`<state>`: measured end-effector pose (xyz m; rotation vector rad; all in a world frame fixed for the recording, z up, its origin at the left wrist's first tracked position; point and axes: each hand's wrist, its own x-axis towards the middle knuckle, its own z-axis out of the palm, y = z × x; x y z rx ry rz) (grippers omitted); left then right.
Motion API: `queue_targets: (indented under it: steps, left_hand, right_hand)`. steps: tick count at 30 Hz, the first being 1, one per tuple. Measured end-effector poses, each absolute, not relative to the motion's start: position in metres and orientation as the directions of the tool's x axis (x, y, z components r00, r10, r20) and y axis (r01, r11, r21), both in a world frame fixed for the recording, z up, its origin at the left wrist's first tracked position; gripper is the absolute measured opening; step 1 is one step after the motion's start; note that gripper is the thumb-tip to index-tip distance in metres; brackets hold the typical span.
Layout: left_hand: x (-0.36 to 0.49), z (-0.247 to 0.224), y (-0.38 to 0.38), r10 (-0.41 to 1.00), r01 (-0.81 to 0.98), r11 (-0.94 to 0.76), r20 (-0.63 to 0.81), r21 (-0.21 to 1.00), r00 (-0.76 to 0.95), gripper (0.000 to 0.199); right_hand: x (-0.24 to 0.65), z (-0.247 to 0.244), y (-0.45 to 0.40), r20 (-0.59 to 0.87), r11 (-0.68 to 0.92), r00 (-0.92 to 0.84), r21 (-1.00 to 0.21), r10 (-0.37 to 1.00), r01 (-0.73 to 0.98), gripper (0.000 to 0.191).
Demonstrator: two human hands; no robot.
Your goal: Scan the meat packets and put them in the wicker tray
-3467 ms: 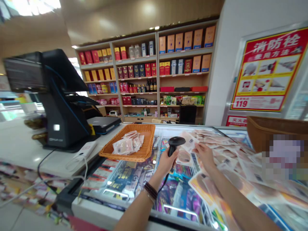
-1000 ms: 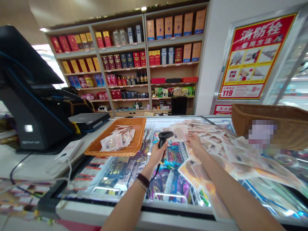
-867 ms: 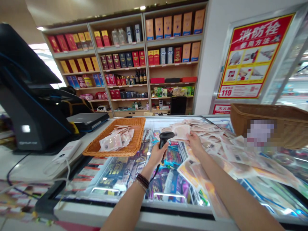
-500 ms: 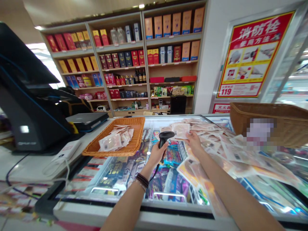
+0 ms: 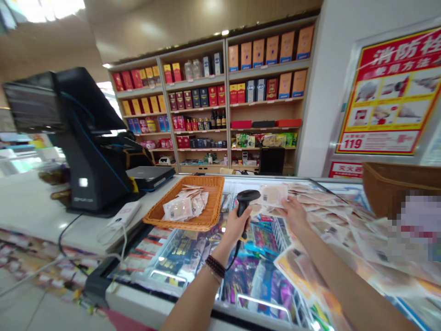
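My left hand (image 5: 236, 228) grips a black corded handheld barcode scanner (image 5: 245, 202), its head tilted toward the right. My right hand (image 5: 295, 214) holds a transparent flat package of pale sliced meat (image 5: 274, 195) by its lower edge, a short way to the right of the scanner head. Beneath both hands lies the glass top of a chest freezer (image 5: 193, 250). Many similar flat packages (image 5: 336, 220) are spread over its right side, and a woven tray (image 5: 206, 181) holding several more stands to the left.
A black point-of-sale terminal (image 5: 93, 156) and a grey device (image 5: 149, 177) stand on the white counter (image 5: 34, 209), with a white power bank (image 5: 124, 214). Shelves of boxed goods (image 5: 206, 105) stand behind. A brown wicker basket (image 5: 386, 184) sits right, partly pixelated.
The head view has swung, shifting the whole scene rightward and down in frame. Both hands keep the scanner and package, and the package sits a little farther right of the scanner.
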<state>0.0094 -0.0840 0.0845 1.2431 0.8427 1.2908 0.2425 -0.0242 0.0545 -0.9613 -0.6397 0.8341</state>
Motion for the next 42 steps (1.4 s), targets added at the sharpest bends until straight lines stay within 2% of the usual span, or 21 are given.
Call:
queue_targets:
  steps: [6, 10, 14, 20, 23, 27, 31, 34, 38, 42]
  left_hand:
    - [-0.057, 0.121, -0.067, 0.971, -0.262, -0.226, 0.239, 0.938, 0.018, 0.072]
    - [-0.117, 0.126, -0.057, 0.944, -0.164, -0.315, 0.290, 0.935, -0.159, 0.068]
    - [-0.175, 0.121, -0.057, 0.910, -0.029, -0.298, 0.275, 0.954, -0.311, 0.072]
    - [-0.228, 0.106, -0.067, 0.865, 0.050, -0.260, 0.256, 0.964, -0.432, 0.075]
    - [-0.238, 0.099, -0.072, 0.852, 0.083, -0.239, 0.250, 0.967, -0.461, 0.076]
    - [-0.237, 0.098, -0.078, 0.845, 0.072, -0.256, 0.259, 0.964, -0.468, 0.077]
    - [-0.217, 0.106, -0.078, 0.864, 0.032, -0.271, 0.258, 0.962, -0.433, 0.077]
    - [-0.190, 0.115, -0.075, 0.900, 0.006, -0.273, 0.258, 0.962, -0.352, 0.074]
    - [-0.141, 0.125, -0.070, 0.930, -0.037, -0.307, 0.291, 0.951, -0.226, 0.068]
    - [-0.085, 0.128, -0.070, 0.944, -0.132, -0.324, 0.312, 0.937, -0.104, 0.068]
  right_hand:
    - [0.177, 0.091, 0.027, 0.019, 0.234, 0.449, -0.872, 0.893, -0.429, 0.024]
    - [0.106, 0.113, 0.056, -0.029, 0.155, 0.369, -0.875, 0.929, -0.458, 0.024]
    - [0.028, 0.123, 0.077, -0.050, 0.081, 0.255, -0.876, 0.966, -0.476, 0.025]
    - [-0.061, 0.125, 0.085, 0.090, 0.057, -0.050, -0.886, 0.995, -0.460, 0.029]
    - [-0.073, 0.118, 0.082, 0.130, 0.092, -0.063, -0.906, 0.990, -0.412, 0.026]
    - [-0.044, 0.104, 0.080, 0.158, 0.159, 0.027, -0.938, 0.987, -0.307, 0.021]
    - [0.023, 0.098, 0.075, 0.262, 0.284, 0.137, -0.943, 0.955, -0.175, 0.014]
    - [0.084, 0.099, 0.064, 0.325, 0.359, 0.219, -0.923, 0.920, -0.141, 0.016]
    - [0.168, 0.100, 0.044, 0.313, 0.378, 0.403, -0.921, 0.860, -0.091, 0.017]
    - [0.241, 0.096, 0.021, 0.352, 0.374, 0.532, -0.925, 0.770, 0.070, 0.015]
